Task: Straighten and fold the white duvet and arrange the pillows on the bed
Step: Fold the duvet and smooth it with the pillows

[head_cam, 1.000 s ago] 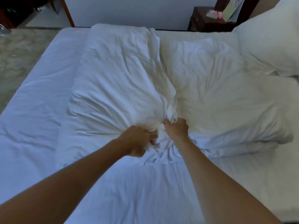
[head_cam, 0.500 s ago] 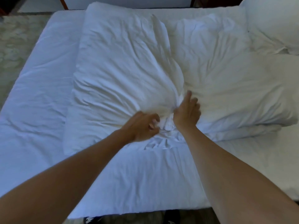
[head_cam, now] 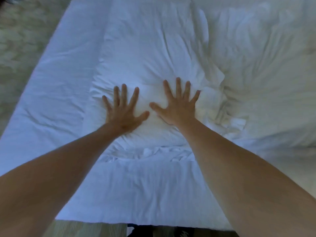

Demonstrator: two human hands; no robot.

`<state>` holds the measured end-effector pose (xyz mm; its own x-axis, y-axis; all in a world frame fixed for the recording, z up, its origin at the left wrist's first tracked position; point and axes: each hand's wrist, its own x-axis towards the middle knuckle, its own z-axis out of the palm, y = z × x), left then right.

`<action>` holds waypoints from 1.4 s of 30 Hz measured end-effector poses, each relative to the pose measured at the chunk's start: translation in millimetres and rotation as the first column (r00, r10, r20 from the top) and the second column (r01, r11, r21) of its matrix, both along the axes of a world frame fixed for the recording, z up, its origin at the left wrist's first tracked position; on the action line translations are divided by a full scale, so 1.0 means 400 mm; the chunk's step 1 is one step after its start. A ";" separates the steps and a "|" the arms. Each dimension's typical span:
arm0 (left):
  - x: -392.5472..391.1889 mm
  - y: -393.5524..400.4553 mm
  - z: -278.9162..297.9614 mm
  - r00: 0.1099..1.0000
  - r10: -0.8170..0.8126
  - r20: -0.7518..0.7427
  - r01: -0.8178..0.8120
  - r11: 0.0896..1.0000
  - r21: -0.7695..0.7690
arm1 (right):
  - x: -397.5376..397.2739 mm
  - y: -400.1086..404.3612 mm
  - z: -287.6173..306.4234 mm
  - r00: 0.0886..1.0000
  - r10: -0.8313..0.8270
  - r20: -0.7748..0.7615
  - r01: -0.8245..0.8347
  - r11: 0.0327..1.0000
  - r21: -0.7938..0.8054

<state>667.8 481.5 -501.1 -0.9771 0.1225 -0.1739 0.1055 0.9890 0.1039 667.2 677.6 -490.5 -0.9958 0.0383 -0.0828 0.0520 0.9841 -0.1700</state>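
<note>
Both palms flat mid-frame, left hand [head_cam: 122, 111] and right hand [head_cam: 177, 106], fingers [head_cam: 178, 86] spread wide, gripping nothing, just pressing the rumpled duvet [head_cam: 153, 53] on the bed [head_cam: 65, 86].

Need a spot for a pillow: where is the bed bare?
Bare sheet runs between the carpet and the duvet, and between the duvet and the near bed edge. The right side is crowded with bunched duvet; both hands press its near part.

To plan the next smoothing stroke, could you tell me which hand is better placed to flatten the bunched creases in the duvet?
The right hand, probably. Both hands lie flat with fingers spread on the duvet, but the bunched creases sit just beyond the right hand; the left hand lies farther away.
</note>
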 end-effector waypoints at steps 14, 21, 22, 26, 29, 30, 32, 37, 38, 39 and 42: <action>-0.110 0.022 -0.078 0.910 -0.317 -0.267 0.339 0.940 0.037 | -0.033 0.020 -0.127 0.976 -0.007 -0.216 0.021 0.998 0.062; -0.406 0.030 0.059 0.833 -0.325 -0.447 0.324 0.943 -0.082 | -0.339 -0.007 0.000 0.943 -0.011 -0.332 0.020 1.000 0.024; -0.450 0.039 0.072 0.878 -0.299 -0.374 0.281 0.954 -0.104 | -0.385 -0.008 0.019 0.954 -0.043 -0.297 0.055 0.998 0.031; -0.553 0.073 0.023 0.975 -0.193 -0.111 0.182 0.978 -0.106 | -0.507 0.038 0.019 0.996 -0.082 -0.032 0.082 0.997 0.001; -0.565 0.095 -0.059 0.981 -0.185 0.051 0.190 0.974 -0.124 | -0.527 0.065 -0.060 0.979 -0.074 0.189 0.068 0.997 0.037; -0.582 0.102 -0.080 0.979 -0.171 0.111 0.185 0.974 -0.131 | -0.539 0.069 -0.087 0.971 -0.083 0.226 0.072 0.996 0.059; -0.644 0.120 -0.076 0.966 -0.151 0.208 0.182 0.974 -0.137 | -0.580 0.064 -0.117 0.960 -0.116 0.255 0.098 0.992 0.083; -0.763 0.135 0.023 0.862 -0.295 -0.412 0.260 0.955 -0.142 | -0.702 0.039 -0.037 0.846 -0.081 -0.527 0.100 0.995 0.007; -0.789 0.129 0.036 0.805 -0.286 -0.520 0.247 0.958 -0.146 | -0.739 0.041 -0.010 0.854 -0.040 -0.519 0.053 0.998 0.012; -0.821 0.118 0.051 0.813 -0.257 -0.523 0.221 0.966 -0.131 | -0.778 0.045 0.012 0.896 -0.017 -0.444 0.026 1.000 0.013; -0.923 0.101 0.049 0.959 -0.124 -0.254 0.110 0.992 -0.068 | -0.880 0.065 0.010 0.986 -0.099 -0.134 0.090 0.993 -0.074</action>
<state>298.4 521.8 -481.4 -0.9690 0.2364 0.0717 0.2374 0.9714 0.0063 315.3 703.5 -486.4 -0.9901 0.1319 0.0483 0.1161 0.9619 -0.2475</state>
